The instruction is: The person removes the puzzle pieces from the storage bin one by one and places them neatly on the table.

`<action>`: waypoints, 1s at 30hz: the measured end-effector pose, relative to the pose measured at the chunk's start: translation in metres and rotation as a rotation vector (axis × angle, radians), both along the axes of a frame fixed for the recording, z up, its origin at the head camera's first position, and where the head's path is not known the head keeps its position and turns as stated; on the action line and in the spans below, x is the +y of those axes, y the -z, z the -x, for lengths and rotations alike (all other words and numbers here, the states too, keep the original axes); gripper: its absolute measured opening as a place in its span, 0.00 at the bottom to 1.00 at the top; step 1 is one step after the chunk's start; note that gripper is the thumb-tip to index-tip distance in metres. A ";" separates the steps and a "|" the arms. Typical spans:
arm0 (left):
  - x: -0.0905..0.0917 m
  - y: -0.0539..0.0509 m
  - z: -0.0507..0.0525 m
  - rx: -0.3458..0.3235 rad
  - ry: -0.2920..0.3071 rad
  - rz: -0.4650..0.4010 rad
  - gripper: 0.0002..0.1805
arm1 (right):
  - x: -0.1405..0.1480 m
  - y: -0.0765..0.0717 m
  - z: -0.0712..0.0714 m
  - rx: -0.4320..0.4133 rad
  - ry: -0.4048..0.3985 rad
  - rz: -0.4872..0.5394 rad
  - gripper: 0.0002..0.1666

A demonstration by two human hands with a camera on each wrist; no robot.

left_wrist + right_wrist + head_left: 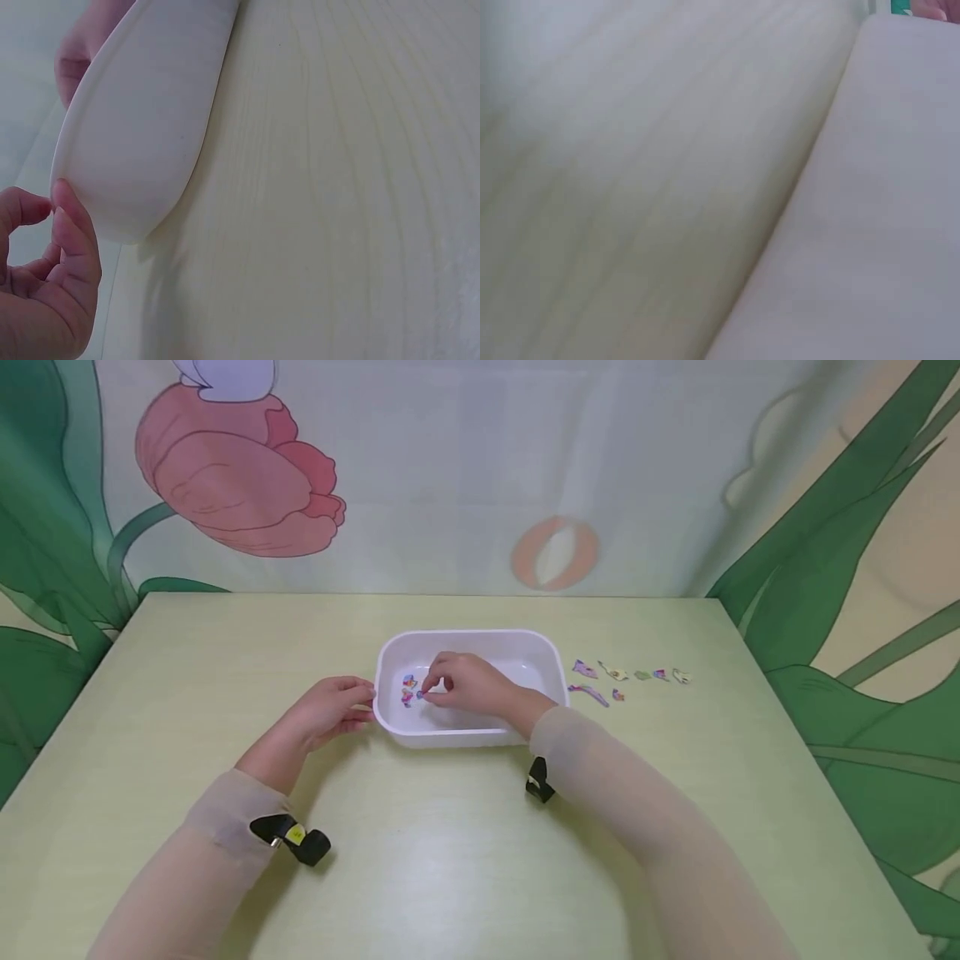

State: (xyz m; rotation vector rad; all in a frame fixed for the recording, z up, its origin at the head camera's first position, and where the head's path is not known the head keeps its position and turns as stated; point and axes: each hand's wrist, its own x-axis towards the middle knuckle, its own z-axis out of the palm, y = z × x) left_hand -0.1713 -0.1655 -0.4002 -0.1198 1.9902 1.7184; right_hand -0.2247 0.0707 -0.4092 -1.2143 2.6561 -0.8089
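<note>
A white plastic tray (465,739) with raised walls stands on the table. At its left end, my left hand (327,708) pinches the rim between thumb and fingers; the left wrist view shows this hand (56,289) close against the tray's wall (142,127). My right hand (474,685) reaches into the tray and pinches a tiny colourful sticker-like piece (420,695) between thumb and forefinger, low over the tray floor. Beside those fingertips lie a few more small colourful pieces (408,681). The right wrist view holds mostly tray wall (885,187) and table.
Right of the tray, several colourful cut-out pieces (585,669) lie loosely on the pale wooden table (420,860), with a long curved purple piece (588,694) near the tray's wall. A printed curtain (450,485) hangs behind the table's far edge.
</note>
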 end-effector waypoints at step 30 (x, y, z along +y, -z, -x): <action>0.000 0.000 -0.001 0.000 -0.001 -0.002 0.21 | 0.125 -0.023 -0.021 -0.015 0.226 0.035 0.05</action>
